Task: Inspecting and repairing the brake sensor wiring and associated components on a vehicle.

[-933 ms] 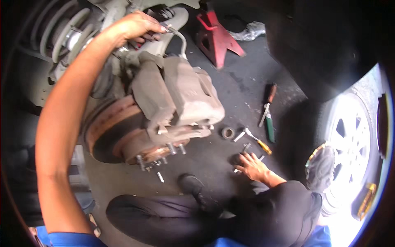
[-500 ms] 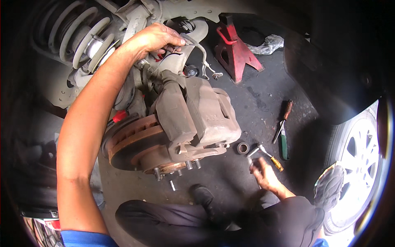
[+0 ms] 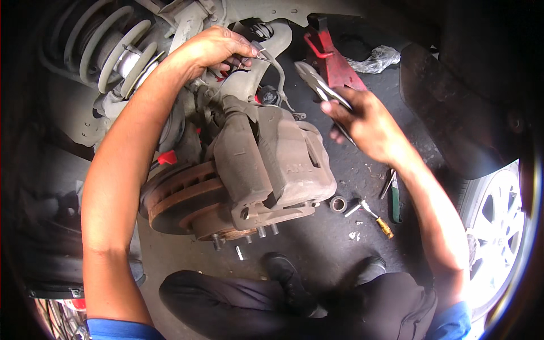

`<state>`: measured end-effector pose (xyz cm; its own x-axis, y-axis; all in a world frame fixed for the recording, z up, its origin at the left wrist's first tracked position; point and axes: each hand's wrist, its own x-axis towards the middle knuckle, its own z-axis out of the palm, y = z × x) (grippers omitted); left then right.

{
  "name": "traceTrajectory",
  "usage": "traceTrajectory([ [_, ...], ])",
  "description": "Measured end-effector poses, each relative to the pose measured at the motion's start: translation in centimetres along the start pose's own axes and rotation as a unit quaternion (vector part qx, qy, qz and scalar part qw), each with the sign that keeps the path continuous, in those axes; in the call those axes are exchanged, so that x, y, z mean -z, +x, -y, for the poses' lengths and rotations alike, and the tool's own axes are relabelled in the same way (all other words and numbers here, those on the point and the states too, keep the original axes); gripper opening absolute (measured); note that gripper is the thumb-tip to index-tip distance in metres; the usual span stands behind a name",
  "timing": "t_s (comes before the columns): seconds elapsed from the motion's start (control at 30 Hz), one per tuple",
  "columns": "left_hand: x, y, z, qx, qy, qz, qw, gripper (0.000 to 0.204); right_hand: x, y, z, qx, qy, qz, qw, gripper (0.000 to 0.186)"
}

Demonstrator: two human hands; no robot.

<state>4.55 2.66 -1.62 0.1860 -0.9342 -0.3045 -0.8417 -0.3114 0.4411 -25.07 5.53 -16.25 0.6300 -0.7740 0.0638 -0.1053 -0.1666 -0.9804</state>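
Observation:
My left hand (image 3: 222, 50) is closed, thumb and fingers pinching the upper end of a grey brake hose (image 3: 279, 72). From there the hose bends down behind the brake caliper (image 3: 294, 161). The caliper straddles a rusty brake disc (image 3: 187, 198) with wheel studs along its lower side. Right of the hose, my right hand (image 3: 365, 122) grips silver pliers (image 3: 317, 82), slightly blurred, their head pointing up and left toward the hose without touching it. Some of the pliers' handles are hidden by my fingers.
A red jack stand (image 3: 340, 65) is partly behind my right hand, with crumpled clear plastic (image 3: 381, 59) beside it. On the floor lie a ratchet with a yellow handle (image 3: 384, 228), a round metal ring (image 3: 338, 204) and a green-handled tool (image 3: 395, 204). A coil spring (image 3: 127, 56) rises upper left; a wheel (image 3: 498, 226) lies right.
My right hand has risen from near the ratchet on the floor to beside the hose, now with pliers in it. My left hand keeps its hold on the hose, whose lower end has dropped behind the caliper.

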Motion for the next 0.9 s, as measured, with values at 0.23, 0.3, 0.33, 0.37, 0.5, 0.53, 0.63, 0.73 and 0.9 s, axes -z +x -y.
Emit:
traceTrajectory([
  [0.23,-0.1,-0.1,-0.5,0.006,-0.015,0.01,1.0,0.026,-1.7,6.0,-0.7,0.039,-0.071,0.005,0.997,0.036],
  [0.3,0.4,0.1,0.2,0.001,-0.026,0.021,0.999,0.026,-2.4,6.7,-0.7,0.057,-0.08,0.003,0.995,0.036],
  [0.33,0.1,0.0,-0.1,0.001,-0.021,0.015,1.0,0.026,-2.4,6.8,-0.9,0.053,-0.082,0.003,0.995,0.036],
  [0.37,-0.2,0.0,-0.4,0.002,-0.016,0.009,1.0,0.025,-2.5,7.0,-1.0,0.047,-0.078,0.003,0.996,0.037],
  [0.5,-0.1,-0.1,-0.2,-0.01,-0.015,0.01,1.0,0.025,-2.7,7.4,-0.6,0.044,-0.086,0.01,0.995,0.038],
  [0.53,-0.2,-0.1,-0.2,-0.01,-0.016,0.01,1.0,0.025,-2.7,7.4,-0.5,0.044,-0.086,0.011,0.995,0.038],
  [0.63,-0.2,-0.1,-0.4,-0.015,-0.005,0.005,1.0,0.026,-2.8,7.4,-0.3,0.035,-0.083,0.013,0.996,0.038],
  [0.73,-0.2,-0.2,-0.4,-0.011,0.001,0.011,1.0,0.027,-2.8,7.4,-0.2,0.054,-0.103,0.007,0.993,0.039],
  [0.9,-0.3,-0.1,-0.4,-0.021,0.008,0.003,1.0,0.029,-2.8,7.3,0.2,0.055,-0.128,0.002,0.99,0.042],
])
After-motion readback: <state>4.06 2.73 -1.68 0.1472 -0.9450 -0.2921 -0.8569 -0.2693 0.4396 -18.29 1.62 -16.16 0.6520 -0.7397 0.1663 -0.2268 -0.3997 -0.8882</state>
